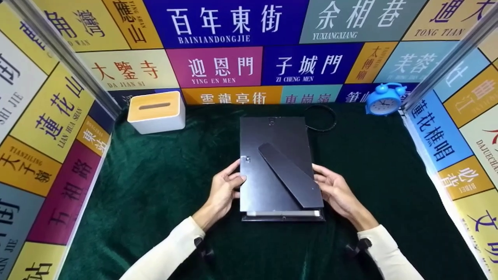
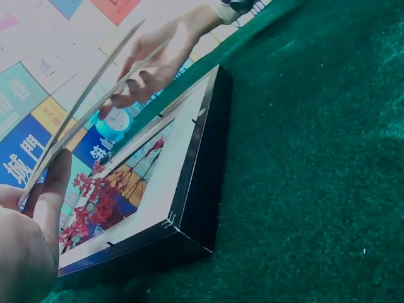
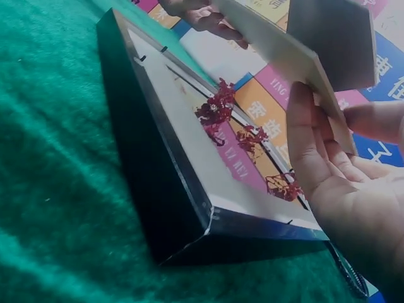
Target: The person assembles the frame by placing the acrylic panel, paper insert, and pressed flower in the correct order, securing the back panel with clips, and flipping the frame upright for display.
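Observation:
A black picture frame (image 1: 283,218) lies face down on green cloth; the mat and red-flower print (image 3: 240,132) inside it show in both wrist views. Above it is its black backing board (image 1: 268,144), raised off the frame and tilted, with a folding stand leg (image 1: 290,175) on its back. My left hand (image 1: 223,190) pinches the board's left edge (image 2: 88,107), thumb on top. The board's right edge (image 3: 284,57) is pinched in my right hand (image 1: 334,190). The frame (image 2: 196,183) itself rests on the cloth with neither hand on it.
A white tissue box with a wooden lid (image 1: 156,111) stands at the back left. At the back right is a blue alarm clock (image 1: 384,99), with a black cable loop (image 1: 323,118) just behind the frame. Sign-covered walls (image 1: 50,116) enclose the cloth on three sides.

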The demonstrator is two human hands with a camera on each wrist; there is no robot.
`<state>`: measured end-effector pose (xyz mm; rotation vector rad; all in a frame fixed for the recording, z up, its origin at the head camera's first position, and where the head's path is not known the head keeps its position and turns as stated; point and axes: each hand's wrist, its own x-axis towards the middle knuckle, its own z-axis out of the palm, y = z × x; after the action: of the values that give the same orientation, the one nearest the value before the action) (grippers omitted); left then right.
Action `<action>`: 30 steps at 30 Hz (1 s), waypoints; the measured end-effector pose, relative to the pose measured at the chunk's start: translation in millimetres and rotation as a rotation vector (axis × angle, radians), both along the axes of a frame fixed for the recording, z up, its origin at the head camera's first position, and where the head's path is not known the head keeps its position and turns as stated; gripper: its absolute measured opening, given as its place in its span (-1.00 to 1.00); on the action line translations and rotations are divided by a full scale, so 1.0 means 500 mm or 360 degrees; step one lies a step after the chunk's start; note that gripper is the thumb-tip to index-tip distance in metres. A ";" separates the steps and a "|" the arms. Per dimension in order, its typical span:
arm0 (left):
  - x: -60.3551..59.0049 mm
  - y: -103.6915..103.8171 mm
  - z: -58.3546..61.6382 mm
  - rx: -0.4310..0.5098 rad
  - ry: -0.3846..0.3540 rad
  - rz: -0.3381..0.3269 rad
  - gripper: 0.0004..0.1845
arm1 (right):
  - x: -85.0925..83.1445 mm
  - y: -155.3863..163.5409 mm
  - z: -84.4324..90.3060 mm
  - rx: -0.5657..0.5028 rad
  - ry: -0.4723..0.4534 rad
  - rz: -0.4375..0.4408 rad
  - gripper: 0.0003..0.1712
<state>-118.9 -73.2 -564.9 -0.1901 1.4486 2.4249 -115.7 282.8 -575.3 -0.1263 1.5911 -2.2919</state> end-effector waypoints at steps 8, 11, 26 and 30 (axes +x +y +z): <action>0.011 0.008 -0.002 -0.0102 0.0047 -0.0028 -0.16 | 0.023 -0.004 -0.007 0.0110 -0.0012 -0.0300 -0.36; 0.014 0.013 0.002 -0.0123 0.0045 -0.0037 -0.10 | 0.028 -0.002 -0.010 0.0096 -0.0022 -0.0356 -0.38; 0.005 0.024 -0.005 -0.0135 -0.0014 -0.0084 -0.21 | 0.028 -0.001 -0.019 0.0086 -0.0037 -0.0435 -0.42; 0.005 0.024 -0.005 -0.0131 -0.0017 -0.0076 -0.22 | 0.026 -0.001 -0.020 0.0069 -0.0047 -0.0422 -0.40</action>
<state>-116.5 -61.0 -567.3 -0.1846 1.5315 2.3249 -102.7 282.5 -585.0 0.1376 1.7312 -2.4376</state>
